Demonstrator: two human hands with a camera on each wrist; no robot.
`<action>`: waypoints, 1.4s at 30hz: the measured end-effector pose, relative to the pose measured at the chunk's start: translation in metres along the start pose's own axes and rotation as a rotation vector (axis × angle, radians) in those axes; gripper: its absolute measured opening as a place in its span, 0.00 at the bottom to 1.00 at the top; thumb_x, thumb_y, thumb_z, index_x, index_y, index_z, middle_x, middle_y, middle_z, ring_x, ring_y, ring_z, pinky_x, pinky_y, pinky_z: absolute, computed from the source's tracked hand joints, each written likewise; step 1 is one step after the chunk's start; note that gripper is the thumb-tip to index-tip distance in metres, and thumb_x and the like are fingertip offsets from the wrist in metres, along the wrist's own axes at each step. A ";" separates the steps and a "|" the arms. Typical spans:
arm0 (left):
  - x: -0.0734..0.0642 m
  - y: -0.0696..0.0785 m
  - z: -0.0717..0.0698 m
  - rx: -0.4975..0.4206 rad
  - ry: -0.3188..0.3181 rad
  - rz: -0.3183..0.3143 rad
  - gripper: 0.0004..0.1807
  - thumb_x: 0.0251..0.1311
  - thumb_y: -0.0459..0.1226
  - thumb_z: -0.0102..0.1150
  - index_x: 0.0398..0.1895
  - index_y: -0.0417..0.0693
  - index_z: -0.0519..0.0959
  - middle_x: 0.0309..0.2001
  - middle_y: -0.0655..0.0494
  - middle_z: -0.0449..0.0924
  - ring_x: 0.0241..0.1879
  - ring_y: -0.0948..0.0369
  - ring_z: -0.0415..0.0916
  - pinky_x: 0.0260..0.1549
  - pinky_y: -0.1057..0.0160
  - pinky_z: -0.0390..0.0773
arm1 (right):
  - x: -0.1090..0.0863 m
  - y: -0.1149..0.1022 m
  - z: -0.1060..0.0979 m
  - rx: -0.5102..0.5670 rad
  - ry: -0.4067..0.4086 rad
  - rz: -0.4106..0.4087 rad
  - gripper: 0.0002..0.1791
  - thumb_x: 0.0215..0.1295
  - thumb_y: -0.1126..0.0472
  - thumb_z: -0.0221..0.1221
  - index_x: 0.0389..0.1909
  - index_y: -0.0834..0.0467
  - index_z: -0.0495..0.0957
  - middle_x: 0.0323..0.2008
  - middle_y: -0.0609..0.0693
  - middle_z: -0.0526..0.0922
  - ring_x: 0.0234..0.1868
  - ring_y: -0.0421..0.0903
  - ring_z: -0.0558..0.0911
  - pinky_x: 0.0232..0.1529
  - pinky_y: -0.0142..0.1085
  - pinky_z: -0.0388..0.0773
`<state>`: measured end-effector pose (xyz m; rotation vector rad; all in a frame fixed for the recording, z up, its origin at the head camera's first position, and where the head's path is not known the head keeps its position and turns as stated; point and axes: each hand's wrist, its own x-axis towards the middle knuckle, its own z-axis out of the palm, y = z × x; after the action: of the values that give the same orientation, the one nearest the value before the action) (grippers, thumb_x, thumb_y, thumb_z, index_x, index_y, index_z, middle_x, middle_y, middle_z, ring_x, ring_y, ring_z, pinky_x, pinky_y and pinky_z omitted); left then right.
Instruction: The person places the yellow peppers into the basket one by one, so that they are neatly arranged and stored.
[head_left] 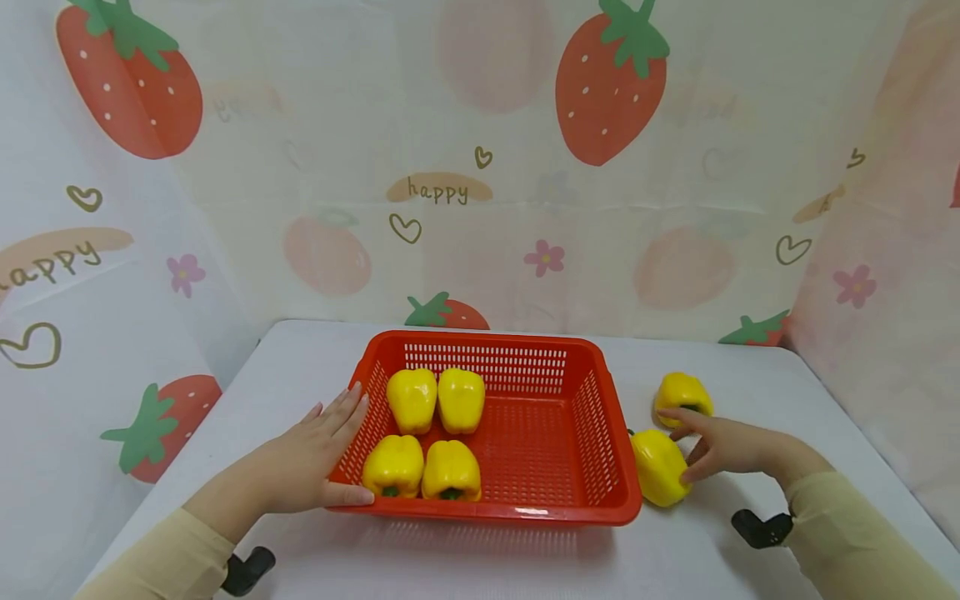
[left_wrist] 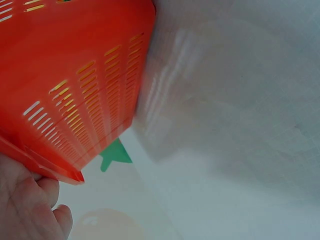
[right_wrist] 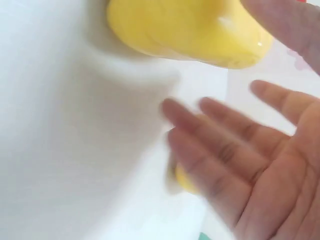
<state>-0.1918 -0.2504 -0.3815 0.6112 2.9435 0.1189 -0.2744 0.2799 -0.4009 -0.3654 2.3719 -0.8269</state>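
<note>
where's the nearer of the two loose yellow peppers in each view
Head: the nearer loose pepper is lower right of centre, beside the red basket.
Left wrist: not in it.
Right wrist: large at the top edge, partly cut off.
Shared landmark: the white table, in all three.

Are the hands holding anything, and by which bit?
The left hand holds the red basket by its rim, at the near left corner. The right hand, beside a yellow pepper, grips nothing.

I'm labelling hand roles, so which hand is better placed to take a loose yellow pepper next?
Right, most likely: the right hand is beside the two peppers outside the red basket, while the left hand rests on the basket's opposite side.
</note>
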 end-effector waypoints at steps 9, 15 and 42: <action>0.000 0.001 -0.001 -0.007 -0.005 -0.005 0.64 0.37 0.75 0.45 0.71 0.43 0.44 0.72 0.47 0.37 0.70 0.50 0.39 0.64 0.44 0.46 | 0.003 0.003 0.012 0.104 0.048 -0.100 0.51 0.45 0.57 0.70 0.70 0.49 0.52 0.68 0.62 0.51 0.53 0.57 0.71 0.45 0.47 0.77; 0.000 0.000 -0.001 -0.009 -0.007 -0.010 0.64 0.37 0.75 0.45 0.71 0.43 0.44 0.72 0.47 0.37 0.70 0.49 0.39 0.64 0.43 0.46 | 0.002 0.006 0.015 0.066 0.069 -0.111 0.45 0.45 0.54 0.70 0.66 0.51 0.60 0.62 0.59 0.62 0.50 0.52 0.72 0.45 0.46 0.77; -0.002 0.003 -0.005 -0.030 -0.010 -0.015 0.64 0.38 0.74 0.47 0.71 0.43 0.44 0.72 0.46 0.38 0.70 0.50 0.39 0.64 0.43 0.46 | 0.002 0.013 0.025 0.009 0.057 -0.203 0.55 0.42 0.53 0.71 0.70 0.53 0.50 0.66 0.60 0.55 0.57 0.58 0.65 0.53 0.54 0.70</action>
<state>-0.1895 -0.2485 -0.3762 0.5840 2.9303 0.1569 -0.2616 0.2774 -0.4259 -0.5933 2.4105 -0.9512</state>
